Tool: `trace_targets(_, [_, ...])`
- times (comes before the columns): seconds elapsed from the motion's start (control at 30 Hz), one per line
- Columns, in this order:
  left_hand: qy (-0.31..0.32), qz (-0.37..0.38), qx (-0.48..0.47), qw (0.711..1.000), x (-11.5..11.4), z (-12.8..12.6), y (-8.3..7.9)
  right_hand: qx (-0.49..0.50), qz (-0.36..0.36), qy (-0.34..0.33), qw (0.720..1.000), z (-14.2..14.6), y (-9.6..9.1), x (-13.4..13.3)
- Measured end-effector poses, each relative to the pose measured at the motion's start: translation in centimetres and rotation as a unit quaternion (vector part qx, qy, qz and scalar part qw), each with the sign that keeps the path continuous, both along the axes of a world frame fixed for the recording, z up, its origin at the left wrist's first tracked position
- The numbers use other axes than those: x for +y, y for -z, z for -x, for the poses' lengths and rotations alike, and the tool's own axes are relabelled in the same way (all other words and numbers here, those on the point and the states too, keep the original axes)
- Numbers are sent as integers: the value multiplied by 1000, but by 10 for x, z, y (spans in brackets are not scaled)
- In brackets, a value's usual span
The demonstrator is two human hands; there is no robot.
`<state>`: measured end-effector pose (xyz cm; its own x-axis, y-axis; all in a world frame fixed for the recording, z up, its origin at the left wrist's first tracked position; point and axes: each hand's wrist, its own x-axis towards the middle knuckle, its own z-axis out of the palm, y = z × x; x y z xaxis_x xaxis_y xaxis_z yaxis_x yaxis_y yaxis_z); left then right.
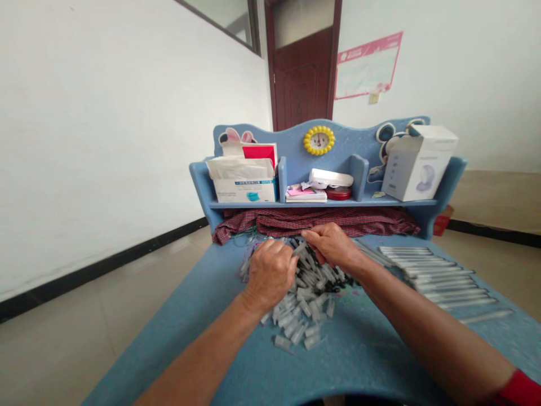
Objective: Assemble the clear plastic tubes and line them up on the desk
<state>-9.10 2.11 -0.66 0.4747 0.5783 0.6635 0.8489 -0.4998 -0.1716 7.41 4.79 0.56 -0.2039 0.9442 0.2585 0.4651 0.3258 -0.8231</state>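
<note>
My left hand is closed above the left side of a pile of small translucent pen caps. A short translucent pen part sticks out from its finger side, towards my right hand. My right hand is pinched over the back of the pile; what lies between its fingertips is too small and blurred to make out. Black small parts lie among the clear ones under my right hand. To the right, several clear pens lie side by side in a row.
The blue desk has a rear shelf with a mask box, a red round tin and a white box. A checked cloth lies under the shelf. Purple and clear pieces sit behind my left hand.
</note>
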Motion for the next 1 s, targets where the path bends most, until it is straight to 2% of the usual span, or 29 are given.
trace_targets(0.23, [-8,-84,41,996,-1,-1,2,-26,-11,35,999,3,4,2])
trace_targets(0.37, [-15,-80,54,995,-2,-2,2,-26,4,41,999,5,4,1])
trace_targets(0.57, [-26,21,27,999,0,-1,-2,-1,0,39,999,4,3,2])
trace_targets(0.73, [10,106,-41,993,4,1,-5,14,-17,20,1000,1,1,3])
trace_targets(0.87, [34,180,-100,978,5,1,-11,21,-19,18,999,-2,0,5])
trace_targets(1.0, [57,266,-148,951,7,4,-16,25,-12,23,999,-6,0,8])
